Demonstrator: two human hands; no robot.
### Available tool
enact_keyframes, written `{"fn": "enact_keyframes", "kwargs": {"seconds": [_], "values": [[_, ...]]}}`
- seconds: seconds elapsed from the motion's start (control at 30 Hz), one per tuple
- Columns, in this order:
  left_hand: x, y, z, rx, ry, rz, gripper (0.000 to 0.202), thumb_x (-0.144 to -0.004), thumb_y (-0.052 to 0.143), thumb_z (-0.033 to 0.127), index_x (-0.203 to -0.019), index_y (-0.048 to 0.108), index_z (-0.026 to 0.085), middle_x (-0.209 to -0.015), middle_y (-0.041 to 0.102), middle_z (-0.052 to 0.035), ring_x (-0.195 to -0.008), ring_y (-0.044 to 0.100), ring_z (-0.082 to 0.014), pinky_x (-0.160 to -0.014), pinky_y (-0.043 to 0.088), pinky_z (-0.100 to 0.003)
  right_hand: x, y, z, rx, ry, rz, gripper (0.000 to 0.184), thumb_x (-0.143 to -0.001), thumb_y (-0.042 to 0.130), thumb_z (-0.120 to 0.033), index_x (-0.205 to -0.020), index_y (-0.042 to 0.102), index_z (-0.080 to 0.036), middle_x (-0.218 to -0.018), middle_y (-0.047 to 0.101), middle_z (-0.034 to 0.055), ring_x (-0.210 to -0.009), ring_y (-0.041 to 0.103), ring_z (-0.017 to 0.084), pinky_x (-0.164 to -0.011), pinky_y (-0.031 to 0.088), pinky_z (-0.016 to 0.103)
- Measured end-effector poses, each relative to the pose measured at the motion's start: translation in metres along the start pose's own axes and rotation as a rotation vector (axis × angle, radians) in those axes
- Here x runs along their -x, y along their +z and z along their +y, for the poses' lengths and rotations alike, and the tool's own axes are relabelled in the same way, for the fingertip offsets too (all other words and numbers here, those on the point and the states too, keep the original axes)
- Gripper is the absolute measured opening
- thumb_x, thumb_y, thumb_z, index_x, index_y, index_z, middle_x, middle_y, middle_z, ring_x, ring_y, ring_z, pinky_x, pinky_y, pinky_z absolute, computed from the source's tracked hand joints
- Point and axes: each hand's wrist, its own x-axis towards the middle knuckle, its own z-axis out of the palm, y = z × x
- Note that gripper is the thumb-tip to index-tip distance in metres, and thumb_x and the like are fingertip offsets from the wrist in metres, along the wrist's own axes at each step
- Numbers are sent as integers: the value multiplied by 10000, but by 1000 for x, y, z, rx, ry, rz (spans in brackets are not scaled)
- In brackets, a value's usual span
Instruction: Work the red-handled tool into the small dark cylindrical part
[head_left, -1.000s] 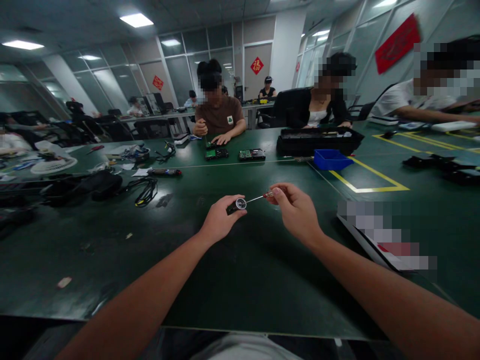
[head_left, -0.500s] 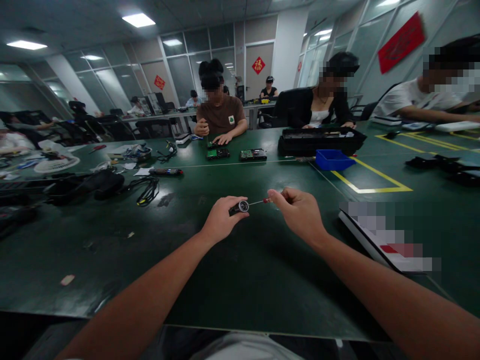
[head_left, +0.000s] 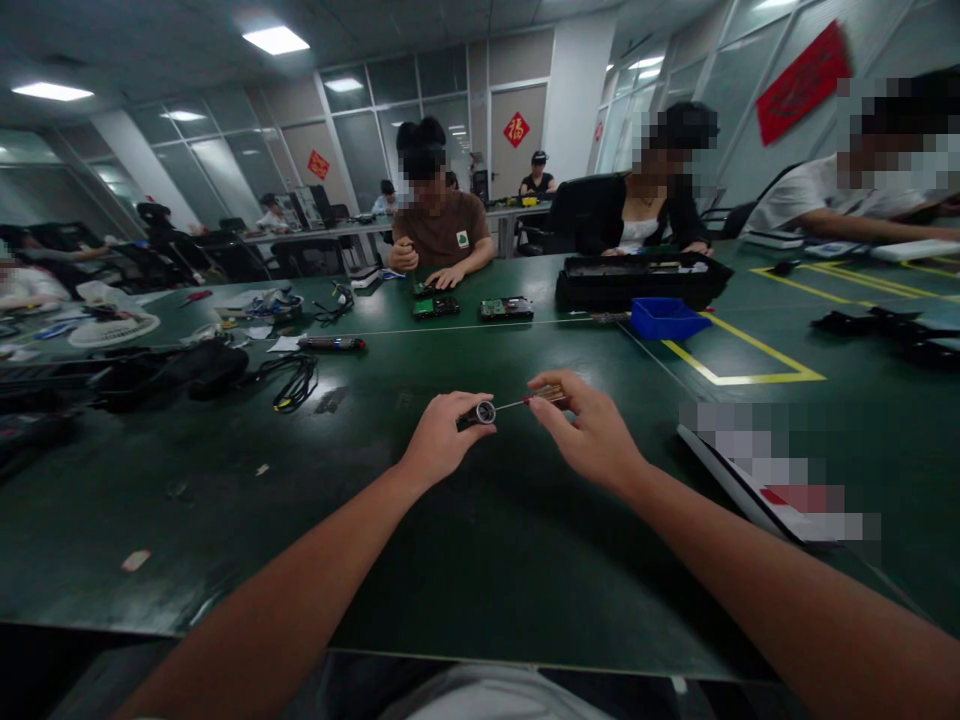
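Note:
My left hand [head_left: 442, 437] is closed around a small black part with a round silver end [head_left: 483, 412], held just above the green table [head_left: 465, 560]. My right hand [head_left: 589, 430] pinches the handle of a thin screwdriver [head_left: 525, 402] whose metal tip points left into the silver end. Both forearms reach in from the bottom of the view. The rest of the black part is hidden in my left fingers.
A white-edged flat item [head_left: 750, 480] lies right of my right hand. Further back are a blue bin [head_left: 664, 318], a black tray [head_left: 637, 280], circuit boards [head_left: 504, 308], black cables [head_left: 292, 380] and yellow floor-tape lines [head_left: 739, 378]. Several people sit across the table.
My right hand has rolled slightly on the screwdriver handle, fingers shifting over it. The left hand and the part have stayed in place.

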Motion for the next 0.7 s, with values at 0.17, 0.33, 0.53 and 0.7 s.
{"fn": "enact_keyframes", "kwargs": {"seconds": [0.17, 0.33, 0.53, 0.7], "values": [[0, -1, 4, -20, -7, -7, 388, -825, 757, 267, -1203, 675, 238, -1190, 700, -57, -1117, 612, -243, -990, 430, -422, -1, 1, 3, 78, 39, 32, 299, -982, 448, -425, -945, 673, -231, -693, 663, 5, -576, 573, 170, -561, 381, 312], [1, 0, 1, -32, 3, -13, 392, -835, 746, 307, -1216, 669, 252, -1203, 695, -58, -1118, 611, -246, -989, 429, -427, 1, 0, 0, 25, -20, -20, 190, -938, 490, -307, -1077, 594, -229, -820, 680, 28, -703, 618, 193, -623, 420, 315], [1, 1, 2, -44, -8, -23, 392, -837, 743, 310, -1219, 670, 257, -1217, 689, -60, -1134, 604, -254, -1030, 409, -459, 3, 1, 1, -65, 42, 11, 198, -978, 443, -355, -1060, 570, -227, -861, 667, 38, -741, 621, 191, -657, 447, 333], [1, 0, 6, -39, -16, 8, 405, -832, 747, 282, -1228, 664, 245, -1217, 688, -66, -1141, 601, -248, -1056, 398, -468, -4, 7, 8, -324, 140, 86, 231, -913, 580, -420, -1001, 621, -211, -872, 699, 55, -801, 658, 206, -741, 525, 371]]}}
